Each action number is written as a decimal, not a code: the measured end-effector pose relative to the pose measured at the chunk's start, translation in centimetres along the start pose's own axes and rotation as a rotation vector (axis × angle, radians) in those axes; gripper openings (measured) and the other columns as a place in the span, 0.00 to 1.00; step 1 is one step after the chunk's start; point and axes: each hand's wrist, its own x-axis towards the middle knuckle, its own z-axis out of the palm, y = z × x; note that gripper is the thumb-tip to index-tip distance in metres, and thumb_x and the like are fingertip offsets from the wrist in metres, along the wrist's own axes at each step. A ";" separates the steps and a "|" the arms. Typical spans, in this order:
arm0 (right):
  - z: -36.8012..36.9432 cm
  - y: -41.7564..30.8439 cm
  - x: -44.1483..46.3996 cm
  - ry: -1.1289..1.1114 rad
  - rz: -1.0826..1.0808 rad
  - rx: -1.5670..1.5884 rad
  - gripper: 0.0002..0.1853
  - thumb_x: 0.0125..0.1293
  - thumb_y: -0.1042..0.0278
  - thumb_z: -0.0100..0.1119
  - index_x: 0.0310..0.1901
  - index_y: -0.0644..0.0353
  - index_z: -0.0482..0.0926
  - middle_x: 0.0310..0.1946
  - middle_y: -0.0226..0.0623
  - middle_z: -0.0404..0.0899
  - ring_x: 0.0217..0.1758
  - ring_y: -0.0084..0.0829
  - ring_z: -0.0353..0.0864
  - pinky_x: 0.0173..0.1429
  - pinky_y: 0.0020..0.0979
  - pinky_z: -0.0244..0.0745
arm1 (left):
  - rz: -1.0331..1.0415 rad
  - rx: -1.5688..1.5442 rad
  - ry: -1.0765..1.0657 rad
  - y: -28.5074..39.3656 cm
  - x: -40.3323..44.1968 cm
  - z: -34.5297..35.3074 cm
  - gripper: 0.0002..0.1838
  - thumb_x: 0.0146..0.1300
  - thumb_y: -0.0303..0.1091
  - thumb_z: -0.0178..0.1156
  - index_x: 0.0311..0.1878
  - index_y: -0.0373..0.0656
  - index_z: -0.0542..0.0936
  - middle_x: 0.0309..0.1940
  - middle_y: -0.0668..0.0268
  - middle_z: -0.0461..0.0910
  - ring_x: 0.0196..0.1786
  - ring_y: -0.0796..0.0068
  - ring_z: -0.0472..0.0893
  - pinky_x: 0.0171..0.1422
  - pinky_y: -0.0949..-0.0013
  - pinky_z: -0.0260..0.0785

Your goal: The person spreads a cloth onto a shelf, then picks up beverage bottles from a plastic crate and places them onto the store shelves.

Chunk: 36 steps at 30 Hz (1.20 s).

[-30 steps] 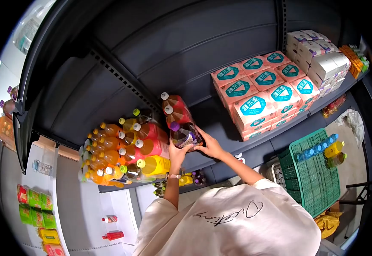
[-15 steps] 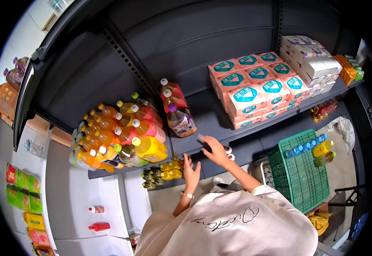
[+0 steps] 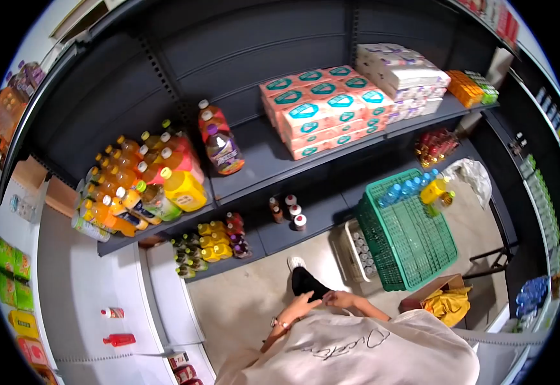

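Observation:
Both hands are low in front of my body, close together. My left hand point(image 3: 298, 307), with a band on the wrist, has its fingers loosely extended and holds nothing. Beside it is my right hand point(image 3: 339, 299), its fingers partly curled and too small to make out clearly. Above them on the dark shelf point(image 3: 254, 178), a purple-capped bottle point(image 3: 223, 151) stands upright in front of red bottles point(image 3: 210, 118). Left of these is a dense group of orange, yellow and pink drink bottles, with a yellow bottle point(image 3: 184, 190) at its front right.
Pink tissue packs point(image 3: 325, 112) and white packs point(image 3: 402, 77) share the shelf. A green crate point(image 3: 411, 240) holding blue and yellow bottles stands right, beside a white basket point(image 3: 350, 256). Smaller bottles point(image 3: 214, 240) sit on the lower shelf. An open box point(image 3: 431, 289) holds yellow cloth.
My hands let go of the purple-capped bottle, which stands on the shelf, and have drawn back down together near my body. The view has shifted right, showing more floor and right-hand shelving.

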 end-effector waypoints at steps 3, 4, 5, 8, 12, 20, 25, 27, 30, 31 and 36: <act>0.7 -1.2 -4.4 0.063 -0.007 -0.038 0.28 0.62 0.50 0.64 0.60 0.56 0.76 0.44 0.48 0.85 0.51 0.41 0.83 0.57 0.38 0.75 | -0.020 0.070 -0.051 6.2 -3.9 0.6 0.41 0.66 0.59 0.57 0.68 0.31 0.68 0.63 0.42 0.72 0.66 0.48 0.73 0.68 0.59 0.66; 1.1 -0.9 -5.1 0.110 -0.027 -0.032 0.28 0.62 0.51 0.63 0.60 0.58 0.76 0.46 0.49 0.84 0.52 0.42 0.83 0.57 0.38 0.75 | -0.009 0.060 -0.103 6.5 -4.6 1.5 0.41 0.65 0.59 0.57 0.68 0.30 0.68 0.63 0.41 0.72 0.66 0.47 0.73 0.69 0.58 0.65; 1.4 -1.1 -6.0 0.091 -0.003 0.056 0.28 0.62 0.51 0.63 0.59 0.59 0.76 0.47 0.50 0.84 0.52 0.43 0.83 0.57 0.38 0.75 | 0.002 0.055 -0.152 6.5 -5.1 2.3 0.41 0.65 0.59 0.57 0.67 0.30 0.68 0.62 0.40 0.72 0.66 0.46 0.73 0.69 0.57 0.65; 0.6 -2.3 -6.9 0.115 -0.019 -0.050 0.28 0.63 0.52 0.60 0.61 0.61 0.74 0.49 0.49 0.84 0.53 0.47 0.82 0.58 0.39 0.75 | 0.045 0.143 -0.213 6.0 -4.6 3.8 0.42 0.65 0.61 0.56 0.67 0.30 0.68 0.60 0.39 0.74 0.64 0.45 0.73 0.68 0.56 0.65; -1.5 -4.2 -8.9 0.109 -0.010 -0.154 0.29 0.63 0.50 0.57 0.63 0.58 0.72 0.50 0.47 0.83 0.54 0.49 0.81 0.59 0.42 0.74 | 0.003 0.235 -0.152 7.7 -2.8 4.2 0.42 0.65 0.61 0.56 0.67 0.30 0.69 0.59 0.39 0.74 0.64 0.44 0.74 0.67 0.55 0.66; -7.5 2.3 -14.0 0.283 -0.041 -0.074 0.29 0.65 0.48 0.57 0.63 0.55 0.71 0.52 0.53 0.81 0.54 0.51 0.81 0.59 0.43 0.74 | 0.112 0.466 -0.167 16.0 5.6 7.0 0.41 0.64 0.62 0.56 0.65 0.31 0.70 0.55 0.39 0.76 0.60 0.43 0.76 0.63 0.51 0.69; -15.6 10.0 -20.3 0.446 -0.041 -0.001 0.26 0.66 0.51 0.58 0.60 0.57 0.75 0.51 0.51 0.82 0.53 0.49 0.82 0.59 0.41 0.75 | 0.197 0.556 -0.276 25.0 13.7 13.3 0.38 0.65 0.58 0.55 0.65 0.33 0.71 0.55 0.41 0.77 0.59 0.44 0.76 0.62 0.51 0.69; -20.1 11.1 -23.7 0.574 -0.046 0.181 0.22 0.66 0.56 0.58 0.58 0.58 0.77 0.47 0.47 0.83 0.50 0.42 0.84 0.56 0.38 0.76 | 0.262 0.509 -0.242 30.1 16.5 15.5 0.34 0.66 0.55 0.56 0.63 0.35 0.73 0.56 0.45 0.77 0.58 0.45 0.76 0.62 0.52 0.69; -26.5 18.5 -24.9 0.737 -0.026 0.387 0.23 0.63 0.60 0.61 0.59 0.58 0.76 0.42 0.39 0.85 0.43 0.33 0.84 0.51 0.34 0.77 | 0.406 0.371 -0.136 35.8 23.7 18.4 0.28 0.66 0.47 0.59 0.61 0.36 0.75 0.54 0.46 0.78 0.57 0.45 0.77 0.61 0.53 0.69; -28.8 20.2 -25.3 0.805 0.031 0.345 0.24 0.62 0.60 0.61 0.59 0.58 0.76 0.42 0.40 0.84 0.43 0.34 0.84 0.51 0.34 0.77 | 0.441 0.412 -0.075 37.3 26.7 19.4 0.28 0.66 0.46 0.60 0.61 0.36 0.75 0.54 0.46 0.78 0.57 0.45 0.77 0.61 0.53 0.70; -39.9 26.1 -26.9 1.063 0.124 0.343 0.28 0.59 0.61 0.62 0.61 0.57 0.72 0.50 0.49 0.81 0.52 0.49 0.82 0.56 0.43 0.76 | 0.508 0.431 0.026 46.7 42.2 24.0 0.28 0.64 0.42 0.60 0.63 0.36 0.73 0.57 0.45 0.75 0.56 0.44 0.77 0.57 0.51 0.72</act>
